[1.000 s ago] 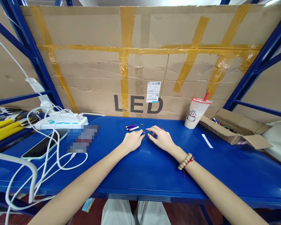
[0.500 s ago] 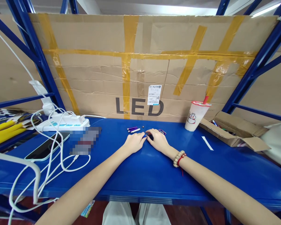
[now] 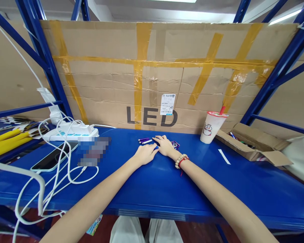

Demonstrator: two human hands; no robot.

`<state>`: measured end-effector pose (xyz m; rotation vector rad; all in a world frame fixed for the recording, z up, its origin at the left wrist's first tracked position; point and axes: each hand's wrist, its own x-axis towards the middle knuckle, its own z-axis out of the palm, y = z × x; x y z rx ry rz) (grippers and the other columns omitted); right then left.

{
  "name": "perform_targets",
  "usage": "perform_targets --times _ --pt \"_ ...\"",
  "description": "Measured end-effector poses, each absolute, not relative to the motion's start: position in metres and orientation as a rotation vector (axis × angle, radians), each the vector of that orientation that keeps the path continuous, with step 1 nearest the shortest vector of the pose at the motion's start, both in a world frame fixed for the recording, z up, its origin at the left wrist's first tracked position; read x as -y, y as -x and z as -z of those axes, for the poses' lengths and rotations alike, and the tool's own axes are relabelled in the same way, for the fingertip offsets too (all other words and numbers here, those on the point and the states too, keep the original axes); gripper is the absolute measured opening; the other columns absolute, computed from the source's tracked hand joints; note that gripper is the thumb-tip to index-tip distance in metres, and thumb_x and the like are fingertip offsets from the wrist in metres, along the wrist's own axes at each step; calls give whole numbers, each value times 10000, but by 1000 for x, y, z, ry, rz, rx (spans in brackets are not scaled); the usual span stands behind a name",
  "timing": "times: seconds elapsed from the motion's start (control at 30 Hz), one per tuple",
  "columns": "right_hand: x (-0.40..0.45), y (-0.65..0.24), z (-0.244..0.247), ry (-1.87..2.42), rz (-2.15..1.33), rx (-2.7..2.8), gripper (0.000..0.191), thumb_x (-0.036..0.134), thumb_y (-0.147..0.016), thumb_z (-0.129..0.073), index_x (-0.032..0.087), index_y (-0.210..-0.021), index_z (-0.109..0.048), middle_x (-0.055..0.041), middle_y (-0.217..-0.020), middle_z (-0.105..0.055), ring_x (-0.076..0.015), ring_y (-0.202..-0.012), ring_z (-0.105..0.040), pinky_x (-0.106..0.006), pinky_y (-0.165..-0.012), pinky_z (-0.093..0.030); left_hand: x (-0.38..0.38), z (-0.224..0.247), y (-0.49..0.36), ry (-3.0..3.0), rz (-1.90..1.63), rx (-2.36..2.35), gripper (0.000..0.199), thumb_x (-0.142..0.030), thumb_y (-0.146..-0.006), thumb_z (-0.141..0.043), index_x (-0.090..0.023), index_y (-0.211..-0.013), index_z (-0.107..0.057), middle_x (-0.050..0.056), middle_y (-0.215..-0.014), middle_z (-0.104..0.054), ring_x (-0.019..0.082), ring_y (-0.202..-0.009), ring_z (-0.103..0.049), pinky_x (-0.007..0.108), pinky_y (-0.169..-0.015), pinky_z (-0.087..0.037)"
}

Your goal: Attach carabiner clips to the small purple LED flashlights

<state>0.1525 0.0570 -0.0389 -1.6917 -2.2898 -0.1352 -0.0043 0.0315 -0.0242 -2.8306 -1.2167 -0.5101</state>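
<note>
My left hand is closed, pinching a small blue piece whose end shows past the fingertips; its full shape is hidden. My right hand reaches a little further forward, fingers stretched out low over the table. Its fingertips cover the spot where a small dark round part lay. Just beyond my left hand lie short purple and silver tubes, like pen parts. Beside my right wrist, partly behind it, sits a purple patterned item that I cannot identify.
A white cup with a red straw stands right, near an open cardboard box and a white strip. At left are a phone, a power strip and looped white cables. A cardboard sheet backs the blue table.
My right hand has left the blue piece and moved forward and left, covering the small round part. My left hand stays nearly still with the blue piece. The view has shifted slightly.
</note>
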Motion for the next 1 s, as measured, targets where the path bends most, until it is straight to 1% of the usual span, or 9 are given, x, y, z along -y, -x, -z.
perform_targets --times 0.1,0.2,0.33,0.4,0.5,0.6,0.83,0.9,1.0 --pt "-54 -151 38 1674 149 2243 391 269 -873 -405 151 -1226 -524 -100 -1216 -506 -221 -998 -427 -345 -869 -388 -33 22 8 2876 535 1140 343 -363 -919 -272 -183 -1043 -536 70 -1053 -611 200 -963 -573 304 -780 -458" --pt "-49 -147 36 1665 202 2216 333 248 -885 -398 147 -1134 -593 -108 -1098 -567 -207 -929 -467 -316 -838 -402 -35 20 11 2903 529 1126 334 -362 -919 -279 -187 -1061 -526 60 -1060 -606 191 -968 -569 295 -801 -453" --pt "-39 -144 33 1656 264 2272 285 207 -888 -394 173 -1021 -644 -99 -982 -597 -207 -899 -497 -291 -764 -421 -34 18 13 2905 500 1131 348 -366 -923 -260 -178 -1058 -520 65 -1048 -606 203 -949 -577 311 -779 -461" --pt "-33 -146 32 1643 279 2303 283 185 -891 -385 175 -1001 -646 -96 -952 -599 -202 -881 -509 -286 -749 -422 -33 18 13 2902 478 1130 352 -368 -923 -255 -178 -1067 -515 67 -1051 -607 208 -951 -577 313 -765 -463" --pt "-24 -154 34 1562 277 2325 270 183 -893 -394 176 -1018 -633 -79 -929 -605 -189 -864 -524 -285 -755 -420 -32 19 11 2892 444 1137 345 -365 -921 -258 -182 -1067 -513 68 -1059 -607 209 -957 -576 303 -745 -463" --pt "-16 -164 37 1467 226 2271 231 232 -882 -443 177 -1018 -622 -63 -918 -610 -169 -869 -545 -271 -759 -424 -30 20 8 2851 415 1194 339 -359 -919 -259 -175 -1047 -513 74 -1029 -617 217 -926 -587 301 -704 -463" --pt "-10 -173 33 1430 95 2164 186 274 -846 -514 197 -979 -620 -33 -936 -610 -142 -844 -574 -235 -690 -439 -29 24 2 2780 440 1306 343 -364 -918 -239 -180 -1046 -498 80 -962 -629 226 -874 -603 295 -639 -452" --pt "-8 -172 32 1435 84 2138 194 284 -846 -513 209 -991 -617 -29 -953 -601 -131 -809 -574 -228 -658 -438 -29 25 2 2783 453 1305 342 -368 -917 -242 -180 -1045 -499 80 -968 -628 223 -871 -603 293 -636 -451" --pt "-3 -171 29 1438 52 2109 206 300 -842 -516 225 -1007 -615 -23 -954 -585 -98 -705 -561 -214 -606 -432 -29 25 3 2790 453 1295 340 -366 -914 -253 -176 -1048 -501 88 -983 -623 220 -883 -597 292 -652 -449"
